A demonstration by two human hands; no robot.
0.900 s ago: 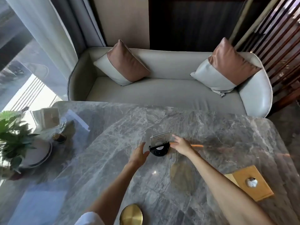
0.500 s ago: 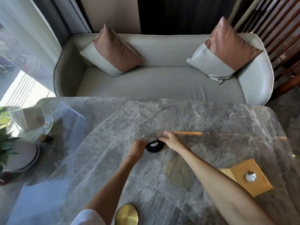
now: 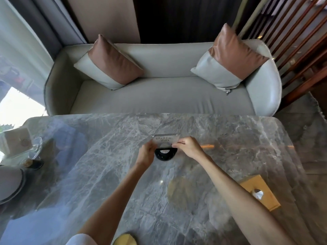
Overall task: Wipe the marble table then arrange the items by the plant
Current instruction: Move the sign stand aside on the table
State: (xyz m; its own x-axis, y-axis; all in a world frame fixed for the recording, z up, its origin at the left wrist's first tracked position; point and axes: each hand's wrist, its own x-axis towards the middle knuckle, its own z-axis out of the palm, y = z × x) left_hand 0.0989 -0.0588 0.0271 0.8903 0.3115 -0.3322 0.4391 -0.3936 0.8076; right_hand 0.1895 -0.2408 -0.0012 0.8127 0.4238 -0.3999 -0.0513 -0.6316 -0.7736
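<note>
At the far left edge of the marble table (image 3: 106, 174) stands a white card holder (image 3: 16, 143), next to a clear glass (image 3: 36, 147). In the middle, the left hand (image 3: 146, 154) pinches the left side of a clear sign (image 3: 166, 140) on its round black base (image 3: 164, 154). The right hand (image 3: 188, 149) pinches the right side. A yellow wooden box (image 3: 260, 191) sits far right.

text: none legible | acrylic sign (image 3: 166, 139): print too blurred to read
</note>
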